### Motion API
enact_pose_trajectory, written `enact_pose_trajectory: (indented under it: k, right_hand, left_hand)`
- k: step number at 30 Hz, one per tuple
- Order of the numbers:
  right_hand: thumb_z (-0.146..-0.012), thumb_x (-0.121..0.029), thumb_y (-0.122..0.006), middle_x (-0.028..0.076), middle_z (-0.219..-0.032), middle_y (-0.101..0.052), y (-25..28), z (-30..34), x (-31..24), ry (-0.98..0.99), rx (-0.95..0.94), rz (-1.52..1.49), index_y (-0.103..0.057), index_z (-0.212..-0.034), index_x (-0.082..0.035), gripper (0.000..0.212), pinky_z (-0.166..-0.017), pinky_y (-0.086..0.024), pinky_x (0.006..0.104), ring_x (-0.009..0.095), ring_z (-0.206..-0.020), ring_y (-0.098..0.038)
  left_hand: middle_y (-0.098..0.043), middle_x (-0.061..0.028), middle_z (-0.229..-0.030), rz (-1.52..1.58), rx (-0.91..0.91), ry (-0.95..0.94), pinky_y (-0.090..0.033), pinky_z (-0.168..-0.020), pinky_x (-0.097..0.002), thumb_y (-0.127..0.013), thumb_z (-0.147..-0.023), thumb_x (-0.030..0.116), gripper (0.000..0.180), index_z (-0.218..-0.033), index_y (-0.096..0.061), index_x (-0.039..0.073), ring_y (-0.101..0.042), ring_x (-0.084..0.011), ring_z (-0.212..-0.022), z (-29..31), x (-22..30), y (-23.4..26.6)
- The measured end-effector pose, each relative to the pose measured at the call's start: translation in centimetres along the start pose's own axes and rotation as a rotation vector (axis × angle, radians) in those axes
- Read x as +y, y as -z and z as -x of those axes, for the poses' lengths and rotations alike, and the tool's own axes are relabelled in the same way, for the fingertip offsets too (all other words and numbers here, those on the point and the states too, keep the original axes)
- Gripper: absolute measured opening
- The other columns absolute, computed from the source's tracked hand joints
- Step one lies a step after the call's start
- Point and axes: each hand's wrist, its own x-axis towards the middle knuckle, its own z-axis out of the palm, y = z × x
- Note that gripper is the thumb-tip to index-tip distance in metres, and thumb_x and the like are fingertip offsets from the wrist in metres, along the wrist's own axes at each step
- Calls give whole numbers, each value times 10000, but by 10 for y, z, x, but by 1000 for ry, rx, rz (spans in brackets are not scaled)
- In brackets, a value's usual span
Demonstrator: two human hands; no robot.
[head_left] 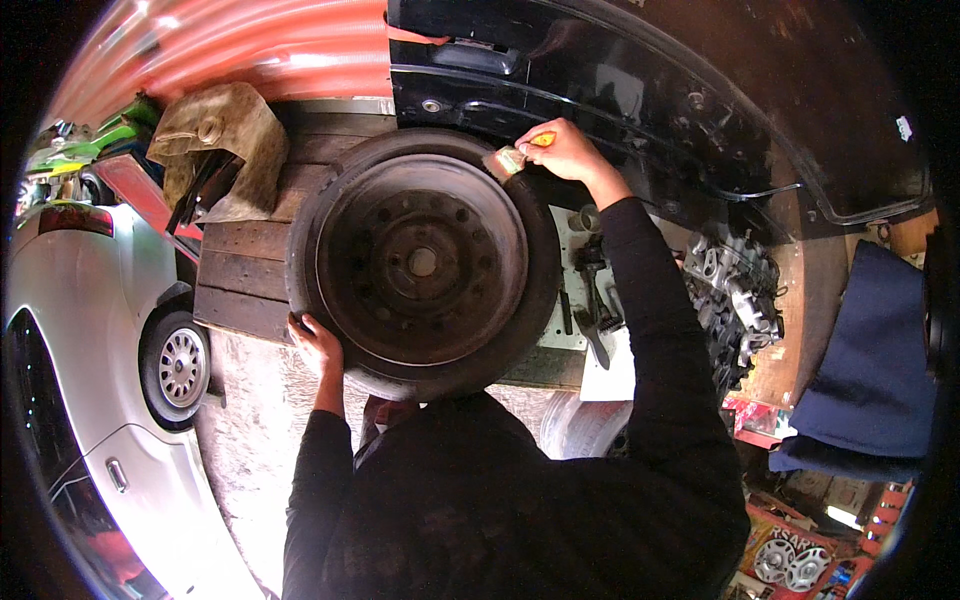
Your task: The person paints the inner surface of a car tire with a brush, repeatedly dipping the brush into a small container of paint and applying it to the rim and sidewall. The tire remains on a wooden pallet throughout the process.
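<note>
The person's left hand (pixel 318 345) touches the black rubber tyre (pixel 543 270) at its eight o'clock edge; fingers are partly hidden, so I cannot tell whether it grips. The tyre encircles a round, brown-grey metal wheel (pixel 423 330) between the hands, above the wooden plank counter (pixel 245 272). Farther out, the right hand (pixel 562 152) is closed around a yellow-handled flat paintbrush (pixel 512 158), its long axis pointing toward eight o'clock, bristles at the tyre's one o'clock edge.
</note>
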Motion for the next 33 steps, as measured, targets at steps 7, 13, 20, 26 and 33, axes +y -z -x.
enact_pose_trajectory:
  k: [7, 13, 20, 26, 33]
  right_hand:
    - [-844, -171, -734, 174, -908, -757, -17, -11, -7, -107, 163, -127, -784, -943, -55, 160, -815, -579, 394, 324, -868, -747]
    - [-835, -164, -741, 156, -908, -764, -16, -17, -20, -227, 350, 348, -779, -952, -43, 172, -828, -576, 398, 277, -850, -747]
    - [-793, -239, -727, 159, -812, -753, -26, -22, -14, -299, 358, 352, -782, -799, -75, 173, -753, -581, 389, 294, -801, -753]
    - [-782, -215, -722, 180, -846, -751, -38, -27, -9, -213, 350, 127, -788, -851, -78, 168, -748, -579, 394, 317, -823, -752]
    - [-694, -114, -686, 264, -920, -723, -25, -29, -51, -399, 316, 412, -746, -818, 11, 185, -855, -568, 453, 404, -920, -726]
  left_hand:
    - [-487, -305, -1447, -4, 3, -9, -380, -1122, -478, -433, -1070, 341, 552, -1456, -424, -54, -472, -450, -1338, 1, 0, 2]
    - [-482, -307, -1443, 9, -7, 4, -371, -1127, -493, -437, -1066, 333, 541, -1446, -428, -52, -458, -464, -1344, 2, 3, 6]
    - [-470, -331, -1440, 6, 15, -25, -348, -1144, -504, -426, -1075, 339, 547, -1443, -425, -66, -435, -475, -1361, 0, -2, 4]
    - [-477, -326, -1436, 7, -10, -23, -352, -1139, -511, -436, -1073, 331, 545, -1446, -422, -66, -434, -474, -1363, 6, 3, 0]
    - [-484, -320, -1420, 20, 18, -28, -370, -1117, -508, -440, -1070, 331, 543, -1455, -418, -52, -467, -476, -1315, 8, 4, 4]
